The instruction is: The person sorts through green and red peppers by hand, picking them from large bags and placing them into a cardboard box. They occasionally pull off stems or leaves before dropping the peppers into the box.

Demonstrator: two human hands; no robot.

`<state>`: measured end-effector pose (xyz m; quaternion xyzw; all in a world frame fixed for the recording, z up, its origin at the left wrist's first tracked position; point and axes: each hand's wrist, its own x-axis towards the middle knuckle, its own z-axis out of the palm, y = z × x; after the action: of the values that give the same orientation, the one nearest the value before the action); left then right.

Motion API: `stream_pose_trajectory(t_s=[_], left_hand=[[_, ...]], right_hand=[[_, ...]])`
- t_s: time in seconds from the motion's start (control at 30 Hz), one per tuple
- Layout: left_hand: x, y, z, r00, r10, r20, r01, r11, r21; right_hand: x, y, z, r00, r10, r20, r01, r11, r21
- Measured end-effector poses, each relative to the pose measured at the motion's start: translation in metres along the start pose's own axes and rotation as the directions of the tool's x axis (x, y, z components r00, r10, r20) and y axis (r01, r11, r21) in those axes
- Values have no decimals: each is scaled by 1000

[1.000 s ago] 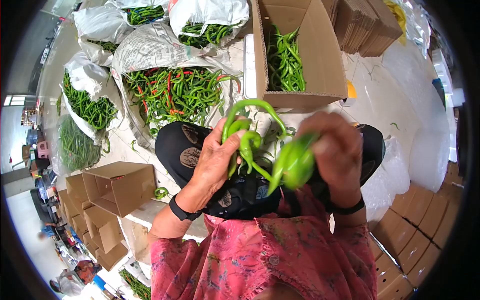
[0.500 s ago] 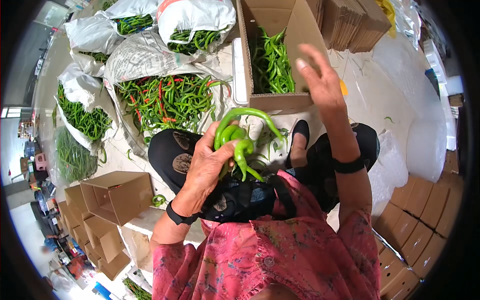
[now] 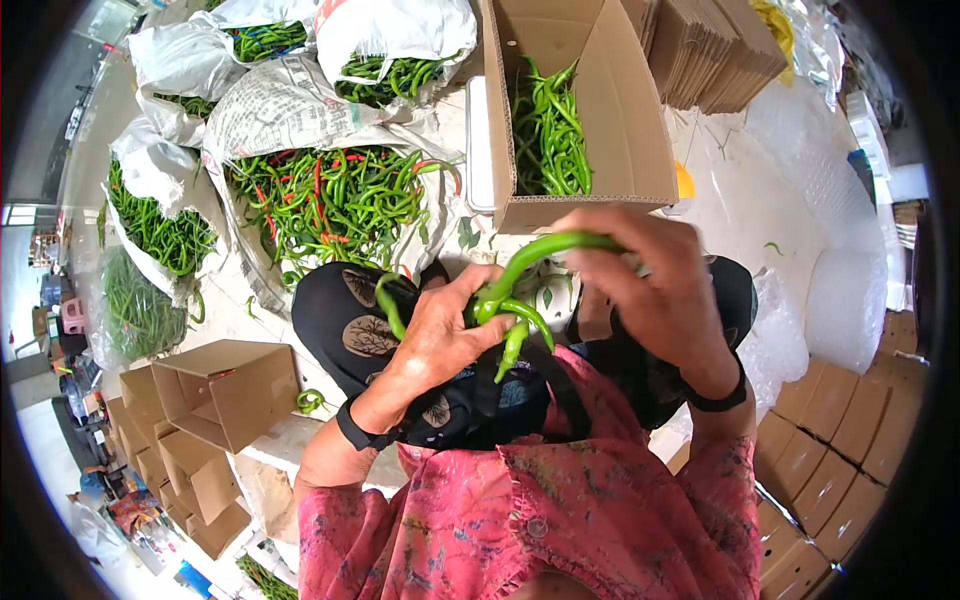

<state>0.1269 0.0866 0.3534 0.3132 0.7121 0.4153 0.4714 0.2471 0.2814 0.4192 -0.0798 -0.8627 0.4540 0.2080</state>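
Observation:
Several green chili peppers [image 3: 515,315] are gathered in my left hand [image 3: 440,335], closed round them over my lap. One curled pepper [image 3: 390,305] pokes out on its left side. A long, thick green pepper [image 3: 545,247] arches up from the bunch toward the right. Its far end lies between the thumb and fingers of my right hand [image 3: 655,285], which is slightly blurred. Just beyond my hands stands a tall open cardboard box [image 3: 630,130] with green peppers [image 3: 552,130] inside. A spread sack [image 3: 300,105] of green and some red peppers [image 3: 330,205] lies at the left.
More white sacks [image 3: 385,35] of peppers stand behind and at the left. Small open cartons [image 3: 225,390] are stacked at the lower left. Flattened cardboard [image 3: 700,50] leans at the upper right. Bubble wrap [image 3: 855,280] and closed boxes [image 3: 830,420] lie along the right.
My right hand has come down from beside the box to the bunch and taken the end of a long pepper. The peppers in my left hand have shifted.

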Motion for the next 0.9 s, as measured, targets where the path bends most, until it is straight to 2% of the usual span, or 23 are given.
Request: stream_pose_trajectory(t_s=[0.03,0.07,0.13,0.2,0.27,0.3,0.33,0.37,0.4,0.43,0.47,0.5,0.53,0.57,0.6,0.67,0.7,0.8,0.87,0.9], left_hand=[[1,-5,2,991,131,-36,-131,991,-3],[3,-6,3,991,133,-33,-133,991,-4],[5,-8,3,999,22,-47,-36,945,-324],[7,-9,-1,996,-70,-51,38,880,-474],[8,-7,-2,993,-97,-69,25,738,-674],[9,-5,-8,1000,-26,-18,4,671,-742],[10,-8,-11,999,-39,-11,14,586,-810],[11,-9,-12,1000,2,-9,-9,496,-868],[12,-11,-13,999,42,-11,-27,400,-916],[14,-16,-12,997,64,34,18,243,-970],[14,-20,-11,998,57,34,19,246,-969],[15,-23,-10,987,145,71,51,135,-990],[15,-25,-8,967,235,98,95,23,-995],[17,-25,-12,957,273,102,86,70,-994],[17,-24,-11,957,270,104,88,71,-994],[16,-19,-9,979,187,77,67,59,-996],[17,-27,-13,971,214,105,89,79,-993],[15,-33,-14,982,172,74,56,106,-993],[16,-41,-13,972,220,78,61,82,-995],[16,-41,-13,974,210,84,69,77,-995]], right_hand=[[1,0,-9,984,144,-103,-134,986,103],[2,1,-20,937,295,-188,-253,943,218],[17,6,-46,851,427,-307,-367,900,234],[31,26,-51,848,396,-352,-346,917,198],[34,48,-46,841,371,-394,-334,929,162],[33,61,-39,906,86,-415,-193,956,-222],[33,67,-33,926,-195,-323,-26,822,-570],[27,58,-24,946,-141,-292,-29,860,-510],[19,52,-14,981,36,-189,-87,959,-268],[11,46,-4,983,181,-42,-182,983,-21],[1,46,10,976,196,96,-207,970,126],[-6,51,31,992,77,95,-91,985,149],[-16,53,47,982,-112,155,113,994,2],[-10,29,41,795,258,550,-517,762,390],[-19,25,51,771,265,579,-584,657,476],[-33,25,63,806,240,541,-514,737,439],[-39,26,68,740,336,583,-641,613,461],[-41,28,62,786,351,509,-592,664,456],[-36,24,51,786,350,510,-585,690,427],[-35,22,45,746,386,543,-636,654,410]])
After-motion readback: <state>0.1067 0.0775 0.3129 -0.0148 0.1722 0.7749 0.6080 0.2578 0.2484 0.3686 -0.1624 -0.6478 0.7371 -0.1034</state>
